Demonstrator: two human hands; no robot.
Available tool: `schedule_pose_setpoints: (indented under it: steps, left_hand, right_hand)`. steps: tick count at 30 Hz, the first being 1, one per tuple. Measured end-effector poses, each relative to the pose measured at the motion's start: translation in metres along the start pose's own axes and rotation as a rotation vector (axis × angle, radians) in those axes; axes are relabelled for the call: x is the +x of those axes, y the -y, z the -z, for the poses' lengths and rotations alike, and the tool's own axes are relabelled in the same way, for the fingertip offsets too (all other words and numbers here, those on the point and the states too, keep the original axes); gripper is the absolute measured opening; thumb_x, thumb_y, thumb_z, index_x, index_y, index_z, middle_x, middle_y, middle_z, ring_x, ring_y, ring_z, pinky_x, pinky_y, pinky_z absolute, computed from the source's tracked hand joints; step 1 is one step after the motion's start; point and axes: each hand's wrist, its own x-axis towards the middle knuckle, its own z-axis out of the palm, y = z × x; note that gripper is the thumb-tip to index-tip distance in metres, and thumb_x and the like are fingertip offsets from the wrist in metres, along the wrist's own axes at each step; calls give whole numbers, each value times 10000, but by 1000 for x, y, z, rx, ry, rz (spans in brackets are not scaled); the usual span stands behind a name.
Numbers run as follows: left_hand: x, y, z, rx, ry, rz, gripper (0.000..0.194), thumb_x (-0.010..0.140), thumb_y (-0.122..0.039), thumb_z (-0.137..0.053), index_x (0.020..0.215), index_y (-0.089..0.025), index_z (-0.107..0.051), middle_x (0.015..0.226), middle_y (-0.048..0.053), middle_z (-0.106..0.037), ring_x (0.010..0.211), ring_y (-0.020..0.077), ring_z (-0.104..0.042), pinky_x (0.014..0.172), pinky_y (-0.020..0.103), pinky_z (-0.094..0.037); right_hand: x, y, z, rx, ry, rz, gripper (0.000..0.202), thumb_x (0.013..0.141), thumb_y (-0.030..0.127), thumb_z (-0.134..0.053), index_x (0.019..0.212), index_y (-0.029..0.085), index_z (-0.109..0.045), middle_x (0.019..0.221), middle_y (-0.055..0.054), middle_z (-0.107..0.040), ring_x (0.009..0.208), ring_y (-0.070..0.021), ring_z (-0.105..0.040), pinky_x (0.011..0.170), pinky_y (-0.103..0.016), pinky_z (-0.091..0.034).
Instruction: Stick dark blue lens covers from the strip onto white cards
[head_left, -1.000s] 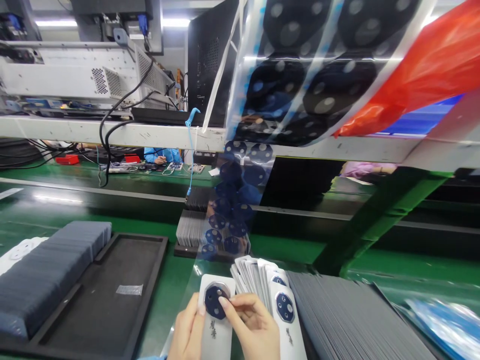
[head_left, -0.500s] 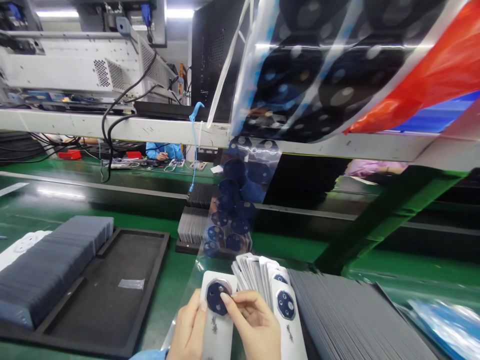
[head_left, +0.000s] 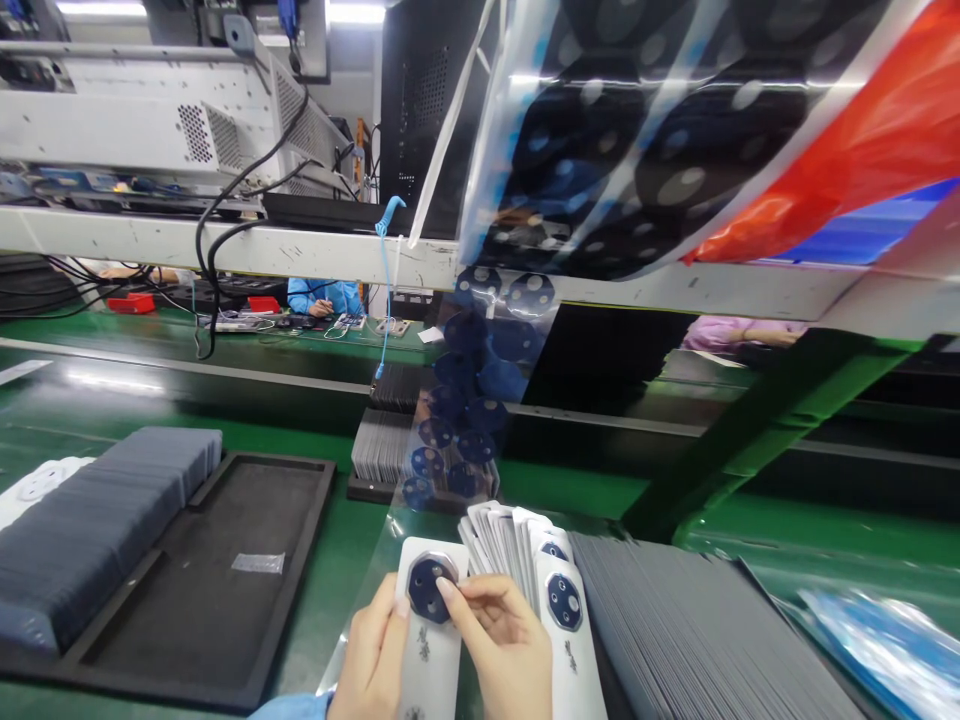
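Observation:
A white phone-shaped panel (head_left: 433, 665) with a dark blue octagonal piece (head_left: 427, 588) near its top is held upright by my left hand (head_left: 369, 655), thumb on its left edge. My right hand (head_left: 506, 640) is pinched at the right side of the dark piece, with thumb and index fingertips touching it. Just right of that hand stands another white panel (head_left: 577, 668) with a similar dark piece (head_left: 563, 602). Behind it, several white panels (head_left: 491, 540) fan out. A clear film strip (head_left: 450, 400) bearing dark blue pieces hangs down behind my hands.
Left, a black tray (head_left: 225, 580) holds a long row of grey panels (head_left: 112, 530). More grey panels (head_left: 697, 620) stand at the right, beside blue-white plastic (head_left: 885, 640). A white shelf beam (head_left: 300, 250) crosses above; a person in blue sleeves (head_left: 326, 296) sits beyond.
The whole view has shifted slightly. My hands stay on the panel in nearly the same pose, with my right fingertips still at the dark piece.

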Motion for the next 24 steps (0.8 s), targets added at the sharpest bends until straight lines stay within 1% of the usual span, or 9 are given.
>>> schedule_pose_setpoints:
  steps: [6, 7, 9, 11, 12, 16, 19, 22, 24]
  left_hand:
    - [1, -4, 1, 22, 20, -43, 471, 829, -496, -557, 1180, -200, -660, 1178, 87, -688, 1150, 274, -582, 955, 261, -456]
    - [2, -7, 2, 39, 61, -55, 473, 830, -526, -553, 1158, -206, -671, 1126, 85, -706, 1079, 273, -611, 908, 259, -472]
    - [7, -15, 5, 76, 205, -99, 475, 853, -575, -514, 1095, -207, -689, 979, 79, -729, 879, 249, -643, 771, 255, -491]
    - [11, -21, 7, 100, 350, -162, 478, 898, -583, -440, 1041, -199, -685, 828, 61, -710, 713, 211, -611, 654, 246, -467]
    - [13, -23, 8, 109, 387, -187, 474, 919, -572, -408, 1028, -196, -675, 778, 51, -690, 675, 198, -592, 625, 239, -452]
    - [17, -26, 7, 135, 400, -228, 420, 947, -526, -382, 977, -195, -638, 731, 35, -652, 662, 181, -580, 671, 229, -452]
    - [18, -24, 6, 122, 416, -222, 403, 938, -520, -409, 984, -192, -637, 814, 57, -687, 687, 185, -602, 720, 234, -470]
    - [19, -21, 6, 98, 404, -175, 429, 921, -531, -437, 1084, -184, -630, 982, 94, -710, 794, 210, -639, 760, 244, -491]
    - [19, -17, 6, 85, 387, -143, 440, 884, -536, -502, 1111, -184, -636, 1031, 102, -712, 862, 231, -650, 790, 256, -504]
  right_hand:
    - [0, 1, -1, -22, -9, 6, 316, 681, 417, -846, 685, 176, -642, 647, -37, -629, 607, -193, -635, 567, -244, -549]
    - [0, 2, -1, -30, -6, 8, 320, 682, 425, -844, 683, 176, -643, 646, -38, -629, 606, -194, -634, 564, -244, -547]
    - [-1, 2, -1, -44, 3, 15, 320, 692, 437, -835, 686, 177, -648, 653, -38, -631, 605, -193, -632, 561, -245, -545]
    - [-3, 2, -1, -67, 12, 34, 306, 715, 438, -817, 695, 180, -653, 666, -37, -634, 613, -192, -630, 558, -241, -543]
    - [-4, 1, -1, -92, 18, 50, 292, 734, 433, -804, 703, 184, -656, 674, -35, -635, 616, -189, -627, 557, -237, -539]
    - [-7, -4, -2, -265, 25, 222, 209, 828, 369, -738, 737, 207, -641, 716, -16, -612, 606, -162, -581, 577, -239, -503]
    - [-7, -6, -2, -420, -48, 385, 205, 839, 378, -721, 771, 217, -615, 873, -41, -598, 617, -158, -537, 590, -269, -469]
    - [-5, -6, -1, -515, -163, 420, 312, 762, 437, -770, 917, 219, -610, 1109, -93, -564, 776, -213, -560, 654, -303, -468]
    - [-4, -4, -1, -480, -169, 352, 464, 732, 430, -785, 1087, 219, -574, 1179, -102, -549, 837, -230, -567, 695, -311, -477]
